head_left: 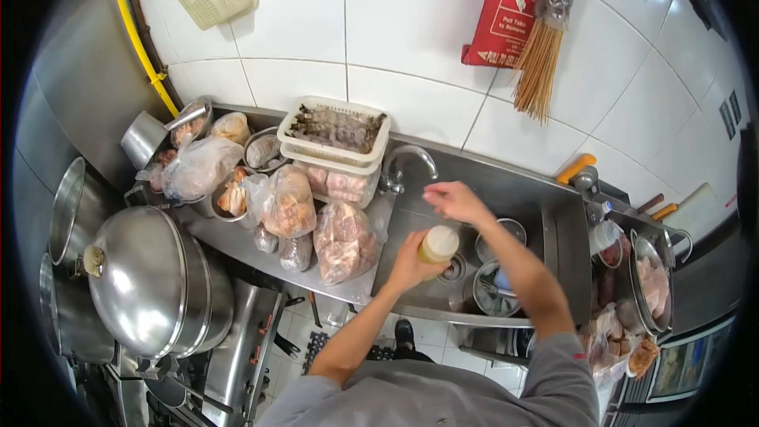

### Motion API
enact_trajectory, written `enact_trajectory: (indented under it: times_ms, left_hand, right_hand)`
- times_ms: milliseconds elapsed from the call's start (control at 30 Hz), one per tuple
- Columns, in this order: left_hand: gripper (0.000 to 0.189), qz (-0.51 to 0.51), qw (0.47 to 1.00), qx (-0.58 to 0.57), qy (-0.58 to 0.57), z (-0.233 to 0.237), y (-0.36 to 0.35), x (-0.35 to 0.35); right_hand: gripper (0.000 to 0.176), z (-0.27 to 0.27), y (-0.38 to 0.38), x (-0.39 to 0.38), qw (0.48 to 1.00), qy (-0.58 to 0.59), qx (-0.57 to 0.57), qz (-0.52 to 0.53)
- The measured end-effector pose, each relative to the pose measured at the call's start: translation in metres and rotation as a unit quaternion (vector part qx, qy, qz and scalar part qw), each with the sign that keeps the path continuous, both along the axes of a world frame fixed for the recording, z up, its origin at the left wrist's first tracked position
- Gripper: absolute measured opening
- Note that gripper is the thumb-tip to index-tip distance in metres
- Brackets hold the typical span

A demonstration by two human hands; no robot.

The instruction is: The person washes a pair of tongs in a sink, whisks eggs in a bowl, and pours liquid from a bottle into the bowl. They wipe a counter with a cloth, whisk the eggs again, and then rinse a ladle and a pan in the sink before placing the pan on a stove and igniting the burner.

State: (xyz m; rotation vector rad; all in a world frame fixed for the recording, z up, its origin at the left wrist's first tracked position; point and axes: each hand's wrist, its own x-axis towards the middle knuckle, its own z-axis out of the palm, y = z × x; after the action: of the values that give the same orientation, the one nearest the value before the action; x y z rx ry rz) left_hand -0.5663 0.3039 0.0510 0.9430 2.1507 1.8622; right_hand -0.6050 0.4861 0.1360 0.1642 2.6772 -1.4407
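Note:
In my left hand point(411, 265) is a squat container point(439, 245) with a pale round top and yellowish sides, held over the sink point(411, 213). My fingers wrap round its side. My right hand point(458, 203) hangs in the air just right of the curved metal faucet point(415, 154), apart from it. Its fingers are loosely bent and slightly apart, with nothing visible in them. Below my right forearm, a metal pot point(496, 289) stands in the sink with utensils and something blue inside. Another round metal vessel point(502, 241) sits behind it, partly hidden by the forearm.
Left of the sink, bags of raw meat point(345, 243) crowd the counter beside a white basket point(371, 160) of shrimp-like seafood. A large domed steamer point(138, 281) stands at far left. To the right are a pan of meat point(652, 289) and an orange-handled tool point(577, 168).

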Motion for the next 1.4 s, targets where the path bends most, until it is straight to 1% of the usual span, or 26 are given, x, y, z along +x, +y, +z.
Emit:
enact_trajectory:
  times_ms: [133, 167, 267, 300, 333, 367, 433, 467, 500, 533, 600, 633, 733, 767, 867, 900, 967, 1000, 1033, 1133, 1167, 1200, 1267, 1300, 1367, 1400]
  left_hand:
    - [0.072, 0.017, 0.999, 0.002, -0.046, -0.021, -0.012, 0.005]
    - [0.071, 0.023, 0.999, -0.01, -0.048, -0.02, -0.016, 0.005]
    - [0.07, 0.029, 0.996, -0.052, -0.065, -0.033, -0.03, -0.001]
    - [0.071, 0.034, 0.996, -0.043, -0.068, -0.039, -0.029, -0.004]
    - [0.072, 0.04, 0.996, -0.033, -0.07, -0.04, -0.027, -0.008]
    - [0.075, 0.03, 0.997, -0.036, -0.06, -0.033, -0.023, -0.012]
    - [0.078, -0.02, 0.997, 0.0, -0.069, -0.031, -0.004, -0.024]
    - [0.08, -0.048, 0.996, 0.018, -0.07, -0.027, 0.01, -0.032]
    - [0.086, -0.085, 0.994, -0.031, -0.06, 0.009, 0.02, -0.033]
    - [0.086, -0.09, 0.994, -0.032, -0.045, 0.003, 0.038, -0.04]
    - [0.086, -0.109, 0.993, -0.038, -0.012, -0.022, 0.079, -0.052]
    - [0.081, -0.017, 0.984, -0.088, 0.155, -0.01, 0.093, -0.05]
    - [0.075, 0.003, 0.995, -0.097, 0.013, 0.023, 0.109, -0.046]
    - [0.073, -0.01, 0.993, -0.11, -0.031, 0.026, 0.109, -0.05]
    - [0.069, -0.176, 0.969, -0.167, -0.057, 0.042, 0.091, -0.085]
    - [0.072, -0.284, 0.935, -0.18, -0.111, 0.037, 0.089, -0.102]
    - [0.077, -0.304, 0.934, -0.165, -0.086, 0.036, 0.079, -0.112]
    - [0.08, -0.315, 0.934, -0.154, -0.069, 0.036, 0.08, -0.117]
    - [0.087, -0.322, 0.929, -0.094, -0.155, 0.033, 0.08, -0.118]
    - [0.087, -0.248, 0.949, -0.02, -0.194, 0.023, 0.074, -0.103]
    - [0.086, -0.221, 0.959, -0.003, -0.179, 0.019, 0.078, -0.095]
    - [0.087, -0.174, 0.98, -0.067, -0.062, 0.015, 0.082, -0.09]
    - [0.089, -0.07, 0.965, -0.187, 0.171, 0.031, 0.085, -0.068]
    - [0.09, -0.056, 0.97, -0.194, 0.132, 0.031, 0.091, -0.069]
    - [0.089, -0.13, 0.954, -0.227, 0.149, 0.037, 0.092, -0.087]
    - [0.088, -0.167, 0.943, -0.243, 0.157, 0.041, 0.091, -0.096]
  right_hand:
    - [0.063, -0.058, -0.047, -0.056, 0.966, 0.05, -0.236, -0.095]
    - [0.059, -0.055, -0.046, -0.054, 0.954, -0.069, -0.29, -0.03]
    - [0.054, -0.06, -0.021, -0.051, 0.965, -0.202, -0.129, 0.103]
    - [0.045, -0.062, -0.008, -0.031, 0.972, -0.146, -0.177, 0.043]
    - [0.046, -0.069, 0.01, -0.006, 0.959, -0.093, -0.266, 0.04]
    - [0.047, -0.078, 0.02, 0.02, 0.935, -0.037, -0.349, 0.037]
    - [0.06, -0.09, 0.009, 0.072, 0.901, 0.047, -0.428, 0.049]
    - [0.072, -0.102, 0.009, 0.087, 0.916, -0.024, -0.4, 0.022]
    - [0.071, -0.124, 0.005, 0.093, 0.941, 0.012, -0.335, -0.038]
    - [0.069, -0.146, -0.003, 0.094, 0.956, 0.047, -0.272, -0.104]
    - [0.067, -0.158, -0.011, 0.082, 0.928, 0.146, -0.277, -0.203]
    - [0.066, -0.157, -0.015, 0.074, 0.906, 0.197, -0.277, -0.252]
    - [0.066, -0.141, -0.024, 0.053, 0.849, 0.257, -0.281, -0.366]
    - [0.065, -0.141, -0.024, 0.051, 0.861, 0.239, -0.241, -0.378]
    - [0.066, -0.149, -0.012, 0.061, 0.897, 0.152, -0.361, -0.204]
    - [0.066, -0.151, -0.015, 0.062, 0.887, 0.136, -0.399, -0.189]
    - [0.066, -0.142, -0.02, 0.066, 0.863, 0.107, -0.468, -0.156]
    - [0.066, -0.145, -0.022, 0.06, 0.85, 0.138, -0.47, -0.192]
    - [0.067, -0.148, -0.032, 0.057, 0.834, 0.166, -0.474, -0.229]
    - [0.068, -0.148, -0.044, 0.045, 0.802, 0.223, -0.465, -0.302]
    - [0.068, -0.145, -0.046, 0.042, 0.794, 0.236, -0.459, -0.322]
    - [0.07, -0.148, -0.045, 0.036, 0.814, 0.222, -0.416, -0.341]
    - [0.075, -0.156, -0.047, 0.024, 0.849, 0.183, -0.326, -0.373]
    - [0.072, -0.156, -0.055, 0.023, 0.823, 0.209, -0.379, -0.368]
    - [0.067, -0.139, -0.066, 0.023, 0.762, 0.263, -0.475, -0.353]
    - [0.064, -0.141, -0.065, 0.025, 0.772, 0.245, -0.489, -0.323]
